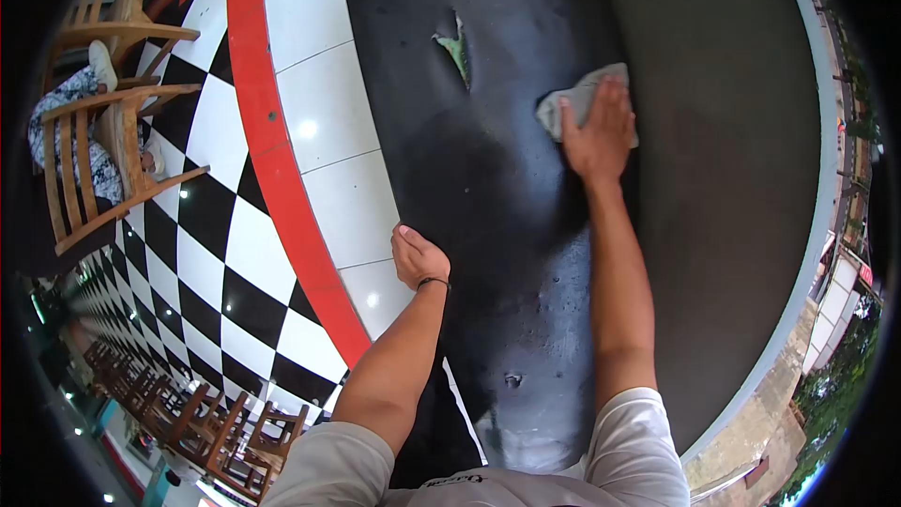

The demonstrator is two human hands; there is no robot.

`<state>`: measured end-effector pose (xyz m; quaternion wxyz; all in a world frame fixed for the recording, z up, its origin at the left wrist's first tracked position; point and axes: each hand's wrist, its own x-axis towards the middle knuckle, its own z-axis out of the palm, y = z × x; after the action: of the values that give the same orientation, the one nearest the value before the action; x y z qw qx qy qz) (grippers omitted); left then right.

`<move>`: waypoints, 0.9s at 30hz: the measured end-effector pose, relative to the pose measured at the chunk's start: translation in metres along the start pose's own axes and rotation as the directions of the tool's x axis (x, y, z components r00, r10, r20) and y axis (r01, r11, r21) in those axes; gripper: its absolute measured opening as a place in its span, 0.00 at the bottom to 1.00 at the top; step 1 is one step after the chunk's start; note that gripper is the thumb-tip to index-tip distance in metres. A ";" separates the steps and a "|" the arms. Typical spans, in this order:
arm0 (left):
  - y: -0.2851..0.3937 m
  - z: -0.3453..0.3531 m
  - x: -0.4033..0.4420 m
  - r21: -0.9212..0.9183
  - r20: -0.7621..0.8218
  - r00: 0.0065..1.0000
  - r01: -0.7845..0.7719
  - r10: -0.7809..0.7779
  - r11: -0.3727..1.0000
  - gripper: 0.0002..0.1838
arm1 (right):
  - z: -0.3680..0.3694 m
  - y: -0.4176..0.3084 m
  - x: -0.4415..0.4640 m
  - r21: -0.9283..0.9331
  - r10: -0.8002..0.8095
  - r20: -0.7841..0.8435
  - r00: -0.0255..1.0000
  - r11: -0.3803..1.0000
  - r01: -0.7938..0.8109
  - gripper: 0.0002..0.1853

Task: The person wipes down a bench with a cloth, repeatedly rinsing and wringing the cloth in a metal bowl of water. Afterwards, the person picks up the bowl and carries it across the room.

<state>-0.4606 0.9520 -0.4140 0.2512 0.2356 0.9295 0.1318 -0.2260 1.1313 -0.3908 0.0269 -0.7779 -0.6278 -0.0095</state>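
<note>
Qty. in view: 1 L hand [419, 258], 1 R hand [603, 136], 1 gray cloth [584, 94], 1 wristband [434, 281], 1 blk. surface [507, 216] w/ 1 lg. green-showing tear [458, 56], 2 nearer wood chairs [129, 155], 2 wht. shoes [102, 66]; far chairs [211, 432], qty. indet.

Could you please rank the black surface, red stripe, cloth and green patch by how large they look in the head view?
1. Black surface
2. Red stripe
3. Cloth, partly hidden by the right hand
4. Green patch

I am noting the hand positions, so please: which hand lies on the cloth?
The right hand, fingers extended over the grey cloth. The left hand differs: it is curled at the edge of the black surface, without cloth.
</note>
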 end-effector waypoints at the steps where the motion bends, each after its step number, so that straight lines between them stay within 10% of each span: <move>1: 0.001 0.000 0.000 0.012 -0.003 1.000 0.003 -0.003 1.000 0.27 | -0.008 0.009 0.005 0.039 0.007 0.044 0.999 0.999 -0.009 0.45; 4: 0.000 0.000 -0.003 0.025 -0.003 1.000 0.002 -0.002 1.000 0.28 | 0.003 -0.013 0.001 0.010 0.083 -0.043 0.996 0.997 -0.083 0.43; 10: -0.007 0.002 0.001 0.033 0.033 0.999 0.004 -0.006 0.999 0.29 | -0.021 -0.135 -0.068 0.420 -0.646 0.073 0.760 0.711 0.564 0.43; 23: -0.001 0.001 -0.003 0.051 0.009 1.000 0.010 -0.010 0.999 0.28 | 0.011 -0.054 0.040 0.107 0.017 -0.103 0.995 0.994 -0.006 0.41; 27: -0.005 0.005 -0.002 0.049 -0.020 0.999 -0.029 0.030 0.998 0.27 | -0.006 -0.079 0.031 0.250 -0.550 0.008 0.835 0.810 0.531 0.38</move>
<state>-0.4583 0.9477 -0.4193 0.2337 0.2540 0.9315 0.1153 -0.2966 1.1781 -0.3812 0.0907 -0.5581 -0.8199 0.0894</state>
